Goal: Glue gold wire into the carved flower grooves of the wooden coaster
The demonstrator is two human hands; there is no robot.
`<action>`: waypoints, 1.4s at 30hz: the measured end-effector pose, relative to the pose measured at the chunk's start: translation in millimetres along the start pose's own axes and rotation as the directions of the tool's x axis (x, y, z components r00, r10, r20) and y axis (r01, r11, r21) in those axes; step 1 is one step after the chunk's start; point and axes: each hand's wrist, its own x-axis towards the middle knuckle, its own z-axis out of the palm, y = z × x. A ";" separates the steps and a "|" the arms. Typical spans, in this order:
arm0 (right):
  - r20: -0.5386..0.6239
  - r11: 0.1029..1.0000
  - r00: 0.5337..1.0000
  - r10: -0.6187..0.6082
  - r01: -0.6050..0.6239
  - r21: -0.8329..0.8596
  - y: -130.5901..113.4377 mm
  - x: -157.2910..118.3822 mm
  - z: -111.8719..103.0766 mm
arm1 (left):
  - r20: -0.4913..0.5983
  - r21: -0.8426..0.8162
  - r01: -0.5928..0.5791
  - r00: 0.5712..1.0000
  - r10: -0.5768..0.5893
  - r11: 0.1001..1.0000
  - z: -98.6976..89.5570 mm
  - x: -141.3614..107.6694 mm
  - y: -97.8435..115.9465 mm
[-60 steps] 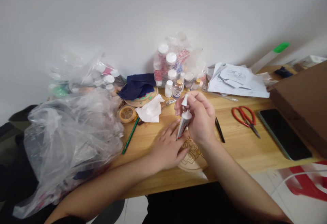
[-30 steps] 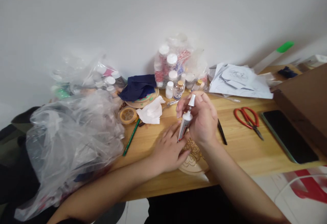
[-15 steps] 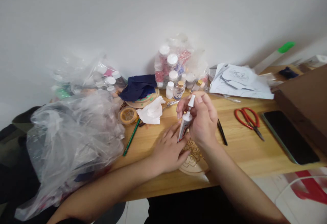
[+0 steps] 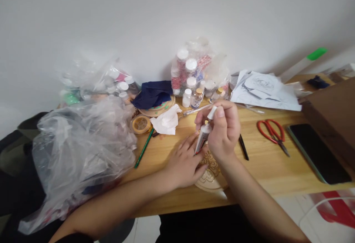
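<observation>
A white glue tube (image 4: 202, 138) stands tilted between my hands, its lower end between the fingers of my left hand (image 4: 183, 163). That hand lies over a round wooden disc (image 4: 208, 184) with gold curled lines, partly hidden under both hands. My right hand (image 4: 224, 130) pinches the white cap (image 4: 212, 112) between thumb and fingers, at the top of the tube. Whether the cap touches the nozzle is hard to tell. Just right of my right hand lies a black pen (image 4: 243, 147).
Red-handled pliers (image 4: 271, 132), a phone (image 4: 318, 153) and a cardboard box (image 4: 332, 113) are at the right. Behind stand small bottles (image 4: 197, 98) and papers (image 4: 263, 89). Plastic bags (image 4: 88, 143), a green pencil (image 4: 144, 149), a tape roll (image 4: 141, 124) and tissue (image 4: 167, 120) are at the left.
The view has shifted slightly. My right hand and the cap sit a little lower and nearer the tube's top. My left hand stays over the disc with the tube between its fingers.
</observation>
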 end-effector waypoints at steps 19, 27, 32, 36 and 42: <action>0.080 0.994 0.996 -0.046 0.054 -0.092 13.4 -13.0 -8.9 | 0.033 -0.026 0.012 0.999 -0.011 1.000 -3.1 1.4 0.7; 0.156 0.970 0.975 0.156 -0.121 -0.211 10.7 -17.4 -15.0 | 0.075 -0.027 0.042 0.996 -0.040 0.999 -4.8 2.4 0.7; 0.122 0.972 0.993 0.003 0.026 -0.233 -5.2 28.5 -40.6 | 0.062 -0.015 -0.004 0.998 0.005 1.000 -7.6 3.0 -0.5; 0.512 0.774 0.832 0.212 0.178 -0.608 0.5 64.5 -69.5 | 0.010 -0.004 -0.046 0.999 0.046 0.999 -7.2 3.1 -2.4; 0.717 0.665 0.544 0.436 0.343 -0.664 46.8 71.2 -79.9 | -0.041 0.022 -0.082 0.996 0.082 0.996 -5.7 3.7 -2.8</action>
